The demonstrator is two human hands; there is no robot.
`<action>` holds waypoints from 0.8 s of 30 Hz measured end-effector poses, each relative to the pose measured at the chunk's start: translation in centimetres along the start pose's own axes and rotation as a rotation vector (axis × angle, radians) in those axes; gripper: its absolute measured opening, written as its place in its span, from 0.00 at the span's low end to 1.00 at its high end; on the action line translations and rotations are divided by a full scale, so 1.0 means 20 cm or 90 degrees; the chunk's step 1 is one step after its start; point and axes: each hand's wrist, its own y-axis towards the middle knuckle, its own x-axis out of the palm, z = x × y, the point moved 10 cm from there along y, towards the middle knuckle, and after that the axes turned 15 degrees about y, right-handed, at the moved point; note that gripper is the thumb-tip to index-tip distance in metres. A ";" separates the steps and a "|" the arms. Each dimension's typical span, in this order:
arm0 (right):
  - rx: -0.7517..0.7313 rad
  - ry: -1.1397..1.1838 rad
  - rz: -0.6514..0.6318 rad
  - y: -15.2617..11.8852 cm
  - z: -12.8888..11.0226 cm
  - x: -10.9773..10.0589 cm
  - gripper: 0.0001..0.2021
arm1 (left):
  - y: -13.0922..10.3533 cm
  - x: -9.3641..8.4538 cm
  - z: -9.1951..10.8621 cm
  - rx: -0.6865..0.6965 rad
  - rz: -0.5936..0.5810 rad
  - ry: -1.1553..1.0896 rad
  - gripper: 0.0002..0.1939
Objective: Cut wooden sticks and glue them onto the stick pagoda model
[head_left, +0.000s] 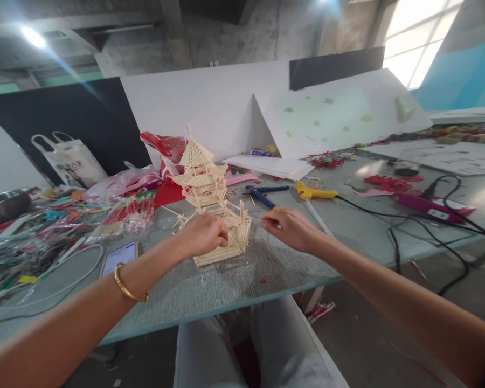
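Note:
A pagoda-like model of pale wooden sticks [204,186] stands upright on the grey table [267,280], between and behind my hands. My left hand [206,233] is in front of its lower left part, with the fingers curled closed; whatever they may hold is hidden. Just right of the model, apart from it, is my right hand [285,225]. Its fingers are bent together near the thumb, and anything between them is too small to make out. Beyond the right hand lie blue-handled pliers [262,195] and a yellow glue gun [315,192].
A phone [120,257] lies beside my left forearm. Plastic-wrapped craft pieces [133,215] and a metal bowl [8,206] are at the left. At the right are a purple power strip [436,209] and black cables. White boards [210,102] stand behind.

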 end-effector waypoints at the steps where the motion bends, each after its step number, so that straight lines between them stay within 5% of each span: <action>1: -0.005 -0.005 -0.002 0.00 -0.01 0.00 0.13 | 0.00 0.00 0.00 -0.002 0.000 0.000 0.07; 24: -0.034 -0.052 -0.029 -0.06 -0.07 0.03 0.12 | 0.02 0.04 -0.04 -0.019 -0.005 0.012 0.08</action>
